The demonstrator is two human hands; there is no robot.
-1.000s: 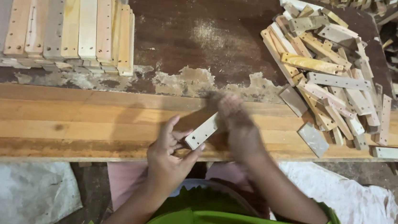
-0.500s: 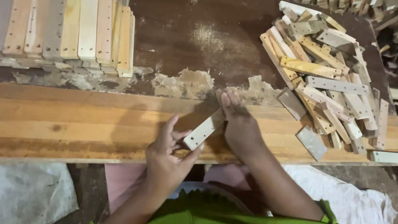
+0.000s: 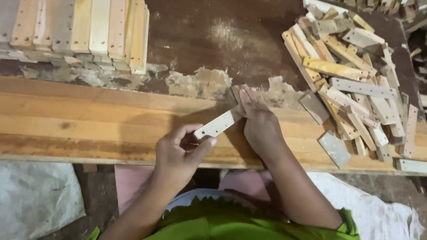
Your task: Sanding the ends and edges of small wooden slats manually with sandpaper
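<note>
Presently: wooden slat (image 3: 219, 124), one; left hand (image 3: 179, 153) in pinch grip at near end, right hand (image 3: 258, 123) flat on far end. Keep both ends supported above desk (image 3: 69, 117).

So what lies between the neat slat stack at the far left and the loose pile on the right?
In the head view, only bare dark tabletop with pale worn patches separates the neat slat stack from the loose pile; nothing lies on it.
</note>
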